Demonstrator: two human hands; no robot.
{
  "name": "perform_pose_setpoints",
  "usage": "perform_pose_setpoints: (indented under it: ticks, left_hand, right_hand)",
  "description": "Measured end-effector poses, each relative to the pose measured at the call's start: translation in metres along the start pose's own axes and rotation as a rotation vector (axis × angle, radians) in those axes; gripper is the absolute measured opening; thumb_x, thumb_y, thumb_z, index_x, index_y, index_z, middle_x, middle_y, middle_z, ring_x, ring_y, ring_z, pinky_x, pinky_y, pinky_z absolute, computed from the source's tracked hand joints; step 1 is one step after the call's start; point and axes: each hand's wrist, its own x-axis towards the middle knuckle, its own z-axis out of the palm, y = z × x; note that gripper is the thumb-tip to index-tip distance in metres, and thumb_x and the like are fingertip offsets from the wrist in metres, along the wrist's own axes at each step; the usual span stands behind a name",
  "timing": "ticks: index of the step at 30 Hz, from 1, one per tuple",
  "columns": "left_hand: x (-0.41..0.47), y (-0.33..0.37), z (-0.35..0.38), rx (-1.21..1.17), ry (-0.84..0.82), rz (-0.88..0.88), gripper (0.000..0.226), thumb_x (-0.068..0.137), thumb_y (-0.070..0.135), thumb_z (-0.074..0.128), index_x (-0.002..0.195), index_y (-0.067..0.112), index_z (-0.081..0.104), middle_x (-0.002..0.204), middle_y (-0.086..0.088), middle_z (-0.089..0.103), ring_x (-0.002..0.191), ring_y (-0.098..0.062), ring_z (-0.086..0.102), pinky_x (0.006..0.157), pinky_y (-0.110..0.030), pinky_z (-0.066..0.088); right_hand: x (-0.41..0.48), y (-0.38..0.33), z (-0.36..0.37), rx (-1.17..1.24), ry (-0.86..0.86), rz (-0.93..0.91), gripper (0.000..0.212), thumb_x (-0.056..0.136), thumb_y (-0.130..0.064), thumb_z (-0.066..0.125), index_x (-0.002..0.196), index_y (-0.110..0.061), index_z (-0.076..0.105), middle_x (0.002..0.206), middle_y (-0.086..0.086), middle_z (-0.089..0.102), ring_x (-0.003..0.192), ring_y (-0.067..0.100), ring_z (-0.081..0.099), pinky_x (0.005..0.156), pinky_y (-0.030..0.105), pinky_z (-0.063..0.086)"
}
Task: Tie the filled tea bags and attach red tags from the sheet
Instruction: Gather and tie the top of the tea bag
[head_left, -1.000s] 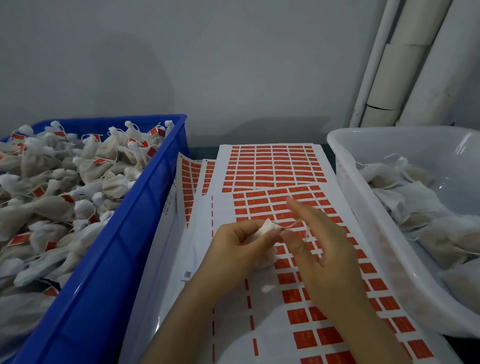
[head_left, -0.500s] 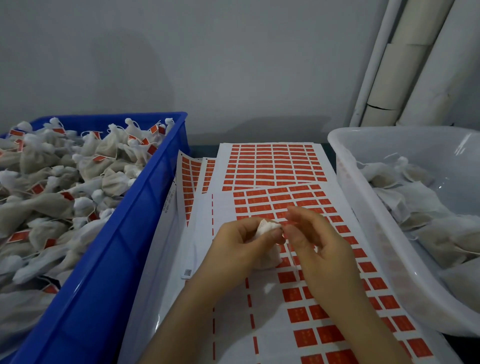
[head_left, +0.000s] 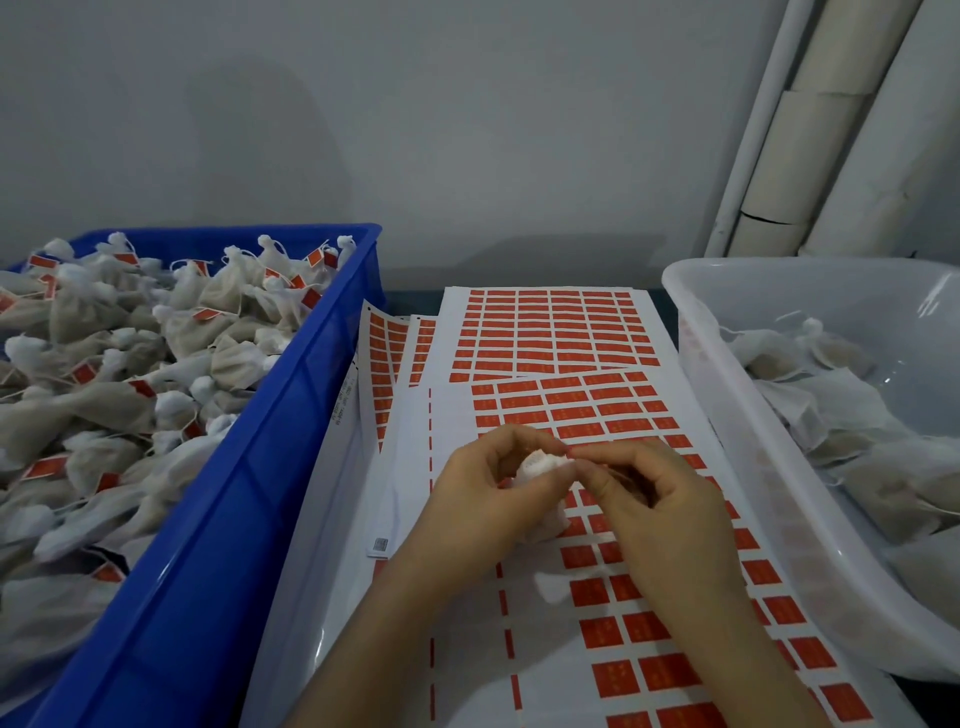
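The 2 hands are close together over the bench, and their fingertips meet at the top of 1 small white tea bag (head_left: 540, 465). The left hand (head_left: 493, 488) has its fingers curled round the bag and holds it up just above the sheet of red tags (head_left: 613, 639). The right hand (head_left: 660, 509) pinches at the bunched top of the bag with its thumb and first finger. Something thin and red shows right at the pinch, but it is too small to tell what it is. The lower part of the bag hangs down between the 2 hands.

The sheet lies flat under the hands and has rows of red tags on white paper, with some bare white spots near the hands. More tag sheets (head_left: 550, 332) lie further back, partly under the front one.

On the left stands a blue bin (head_left: 291, 415), piled high with tea bags (head_left: 156, 364) that have tied tops and little red tags on strings. On the right stands a clear bin (head_left: 727, 395) with some loose tea bags (head_left: 841, 415) lying flat in it. White pipes (head_left: 810, 130) run up the grey wall (head_left: 415, 130) at the back right.
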Motion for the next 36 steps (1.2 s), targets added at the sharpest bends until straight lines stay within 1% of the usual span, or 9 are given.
perform_pose_setpoints:
  ticks: [3,15,21,24,26,27,30,33,36]
  left_hand:
    - [-0.001,0.004,0.002,-0.022,-0.005,0.031,0.012,0.079,0.035,0.072,0.091,0.035,0.069,0.092,0.021,0.068,0.089,-0.001,0.064,0.072,-0.019,0.056]
    - [-0.004,0.007,0.002,0.087,-0.002,0.051,0.010,0.078,0.037,0.071,0.074,0.040,0.062,0.071,0.038,0.061,0.079,0.016,0.057,0.051,-0.002,0.042]
    - [-0.006,0.000,0.002,0.252,-0.034,0.134,0.031,0.075,0.038,0.075,0.092,0.044,0.050,0.094,0.030,0.056,0.091,0.003,0.057,0.067,-0.005,0.048]
    - [-0.008,0.008,0.004,0.293,0.138,0.183,0.023,0.075,0.058,0.064,0.073,0.039,0.052,0.088,0.024,0.055,0.087,-0.003,0.054,0.073,-0.009,0.046]
    - [-0.007,0.013,-0.003,0.035,0.108,0.011,0.048,0.079,0.069,0.048,0.054,0.030,0.061,0.062,0.015,0.059,0.060,-0.003,0.056,0.058,-0.008,0.043]
    - [-0.007,0.016,-0.009,-0.096,-0.022,-0.134,0.051,0.077,0.066,0.046,0.050,0.027,0.065,0.051,0.011,0.057,0.046,-0.005,0.050,0.049,-0.010,0.041]
    - [-0.010,0.020,-0.020,-0.385,-0.424,-0.452,0.048,0.089,0.049,0.044,0.069,0.018,0.076,0.044,0.006,0.047,0.035,-0.006,0.035,0.039,-0.014,0.032]
    - [-0.007,0.016,-0.021,-0.543,-0.473,-0.616,0.042,0.080,0.049,0.055,0.088,0.013,0.075,0.046,0.003,0.047,0.035,-0.006,0.036,0.038,-0.013,0.031]
    - [-0.003,0.013,-0.022,-0.525,-0.399,-0.604,0.047,0.072,0.048,0.062,0.104,0.014,0.069,0.048,0.003,0.051,0.034,-0.005,0.038,0.037,-0.012,0.033]
  right_hand:
    - [-0.002,-0.001,0.001,-0.085,0.059,-0.092,0.014,0.071,-0.042,0.051,0.084,-0.038,0.054,0.081,-0.030,0.048,0.073,-0.008,0.051,0.058,-0.005,0.035]
    - [-0.006,-0.007,-0.004,-0.101,0.142,-0.184,0.017,0.077,-0.030,0.054,0.082,-0.017,0.064,0.080,-0.007,0.060,0.075,0.004,0.057,0.068,0.012,0.039]
    - [-0.007,-0.006,-0.006,-0.025,0.106,-0.111,0.015,0.076,-0.039,0.050,0.083,-0.028,0.057,0.082,-0.018,0.058,0.077,0.004,0.058,0.068,0.010,0.039]
    - [-0.008,-0.007,-0.003,-0.003,0.120,-0.086,0.015,0.076,-0.041,0.049,0.085,-0.030,0.055,0.085,-0.019,0.057,0.080,0.001,0.056,0.070,0.009,0.037]
    - [-0.008,-0.008,0.000,-0.015,0.131,-0.086,0.018,0.075,-0.041,0.050,0.086,-0.028,0.056,0.084,-0.021,0.056,0.079,-0.001,0.055,0.069,0.008,0.035]
    - [-0.009,-0.008,0.001,-0.024,0.137,-0.094,0.018,0.075,-0.040,0.050,0.086,-0.027,0.056,0.084,-0.022,0.054,0.078,-0.001,0.055,0.069,0.007,0.034]
    - [-0.010,-0.008,0.003,-0.076,0.168,-0.180,0.011,0.076,-0.033,0.053,0.085,-0.027,0.056,0.082,-0.021,0.054,0.074,-0.003,0.054,0.061,0.002,0.032]
    - [-0.009,-0.006,0.002,-0.101,0.188,-0.256,0.009,0.080,-0.029,0.058,0.084,-0.022,0.060,0.081,-0.010,0.057,0.072,-0.003,0.053,0.061,0.003,0.032]
    - [-0.008,-0.005,0.005,-0.210,0.197,-0.377,0.014,0.080,-0.025,0.063,0.082,-0.012,0.066,0.080,-0.008,0.057,0.067,-0.005,0.050,0.058,-0.002,0.032]
